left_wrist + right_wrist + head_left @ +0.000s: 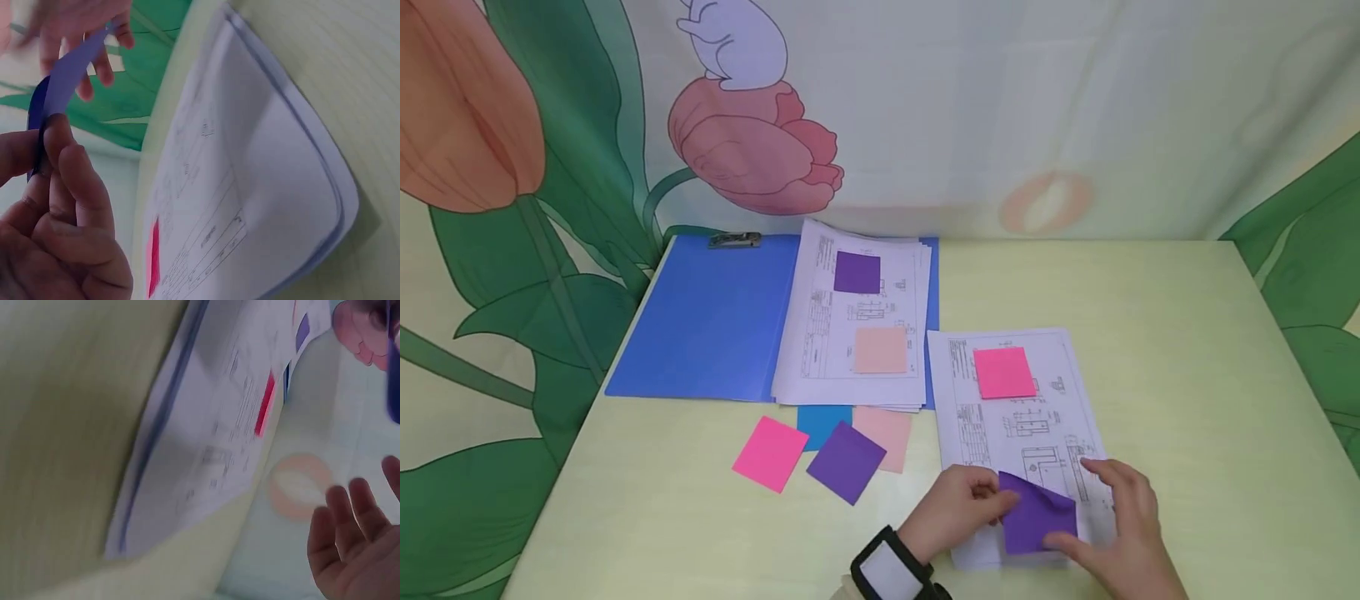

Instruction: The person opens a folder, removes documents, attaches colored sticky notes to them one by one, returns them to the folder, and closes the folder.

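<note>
A purple sticky note (1033,521) hangs over the lower part of a printed drawing sheet (958,400), its upper right edge bent over. My left hand (958,508) pinches the note's left edge between thumb and fingers; the left wrist view shows this pinch on the purple note (69,75) from the side. At the note's right, my right hand (1123,533) has its thumb tip right by the lower corner and its fingers spread apart. Those fingers (350,531) look straight in the right wrist view. A bright pink note (1004,372) sits near the top of the sheet.
A blue folder (715,325) with a metal clip lies unfolded at the back left. Its paper stack (805,333) bears a purple note (857,272) and a peach note (881,350). Before it lie pink (771,454), purple (847,463), blue (820,421) and pale pink (887,437) notes.
</note>
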A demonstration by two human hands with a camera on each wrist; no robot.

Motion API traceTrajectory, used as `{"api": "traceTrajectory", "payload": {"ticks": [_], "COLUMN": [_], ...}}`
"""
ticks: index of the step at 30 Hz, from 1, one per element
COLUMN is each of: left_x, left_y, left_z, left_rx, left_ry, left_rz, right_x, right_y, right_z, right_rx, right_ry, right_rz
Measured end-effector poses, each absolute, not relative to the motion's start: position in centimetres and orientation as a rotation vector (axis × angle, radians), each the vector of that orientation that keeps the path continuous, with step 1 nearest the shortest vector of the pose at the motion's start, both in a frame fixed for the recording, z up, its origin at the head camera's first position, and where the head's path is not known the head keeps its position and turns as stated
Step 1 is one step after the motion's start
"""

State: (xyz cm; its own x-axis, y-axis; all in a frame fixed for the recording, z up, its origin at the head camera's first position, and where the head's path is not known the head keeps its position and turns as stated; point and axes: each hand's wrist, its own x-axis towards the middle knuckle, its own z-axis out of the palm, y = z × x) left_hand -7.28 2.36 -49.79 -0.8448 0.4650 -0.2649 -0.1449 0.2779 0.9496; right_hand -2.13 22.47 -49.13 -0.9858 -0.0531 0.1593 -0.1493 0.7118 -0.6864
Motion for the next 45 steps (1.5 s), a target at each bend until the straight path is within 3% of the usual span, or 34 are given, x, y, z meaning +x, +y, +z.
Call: {"api": "traceTrajectory", "payload": {"ticks": [3,6,11,14,45], "left_x": [-7.7,-7.8,-7.4,-6.9,-8.1], "left_y": [3.0,3.7,4.8,5.2,7.5], "left_z": [-50.3,-50.5,-51.1,-51.5,-50.8], "left_rx": [0.353,0.45,0.781,0.908,0.946], "left_ry": [2.064,2.274,2.746,2.756,2.689], "left_rz": [1.518,1.235,0.334,0.07,-0.264], "right_x": [-4.0,-6.3,-9.7,-10.7,-12.2], "right_y": [24.1,26.2,28.9,29.6,28.2], "right_z": [-48.9,-49.4,-51.6,-52.9,-53.5], "right_rx": [-0.106,-0.177,-0.053,-0.012,-0.003], "right_ry": [-2.97,-3.096,-3.215,-3.234,-3.309], "right_rz": [1.206,1.214,1.314,1.484,1.396]}}
